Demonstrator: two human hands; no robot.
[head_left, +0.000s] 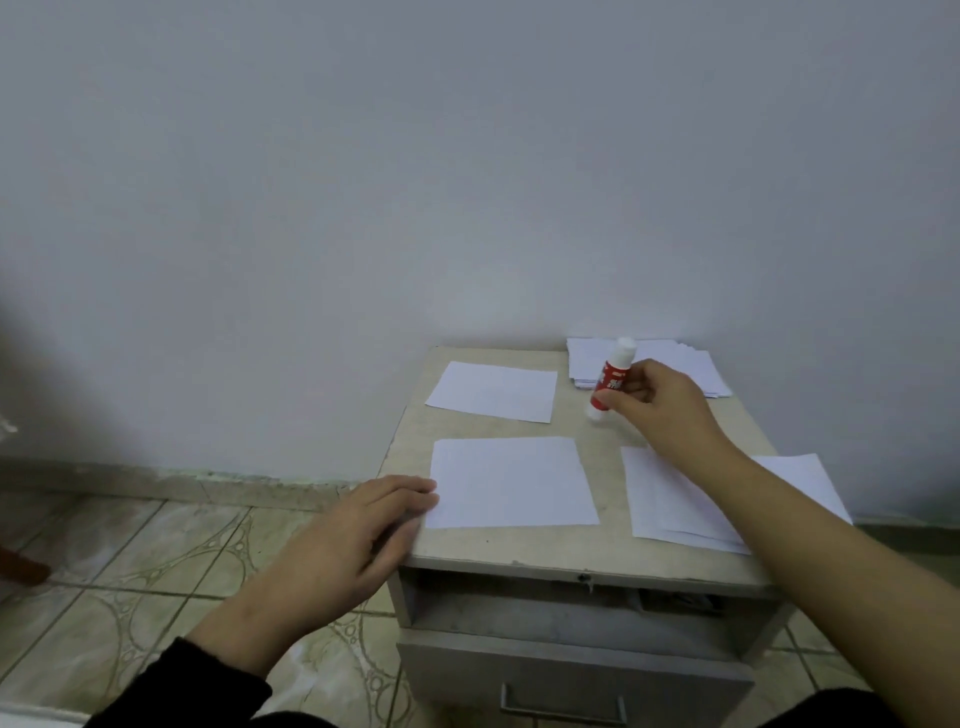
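Observation:
A red and white glue stick (609, 375) is tilted above the small beige cabinet top (519, 545), and my right hand (660, 402) grips its lower part with curled fingers. Its white cap points up toward the wall. My left hand (358, 530) lies flat at the cabinet's left edge, fingertips touching the left border of the middle white sheet (511, 480). Another white sheet (493, 391) lies farther back. Two overlapping sheets (691, 512) lie at the right, partly under my right forearm.
A stack of white paper slips (691, 364) sits at the back right corner against the grey wall. The cabinet's drawer (566, 670) below the top is pulled partly out. Patterned floor tiles (171, 561) spread to the left.

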